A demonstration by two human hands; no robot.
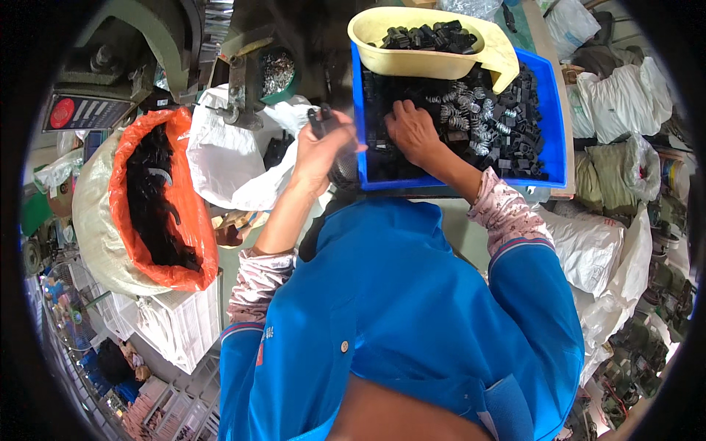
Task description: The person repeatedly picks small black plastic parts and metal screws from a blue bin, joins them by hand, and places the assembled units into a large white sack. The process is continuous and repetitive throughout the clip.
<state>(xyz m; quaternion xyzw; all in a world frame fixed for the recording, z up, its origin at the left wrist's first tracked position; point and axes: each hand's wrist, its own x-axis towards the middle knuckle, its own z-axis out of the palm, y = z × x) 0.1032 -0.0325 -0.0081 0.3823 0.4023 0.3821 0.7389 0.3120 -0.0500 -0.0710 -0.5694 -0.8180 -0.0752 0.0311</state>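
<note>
My left hand (321, 149) is raised just left of a blue tray (557, 140) and grips a small black plastic part (321, 120) between thumb and fingers. My right hand (413, 131) reaches into the tray, fingers curled down among several black plastic pieces (515, 117) and small metal springs (460, 117); whether it holds one I cannot tell. A yellow scoop-shaped bowl (430, 60) with more black pieces rests on the tray's far edge.
An orange bag (193, 220) inside a pale sack, filled with long black parts, stands at the left. A green press machine (140, 44) and a cup of metal bits (278, 72) are at the back. White sacks (596, 250) pile at the right; a white crate (184, 323) sits lower left.
</note>
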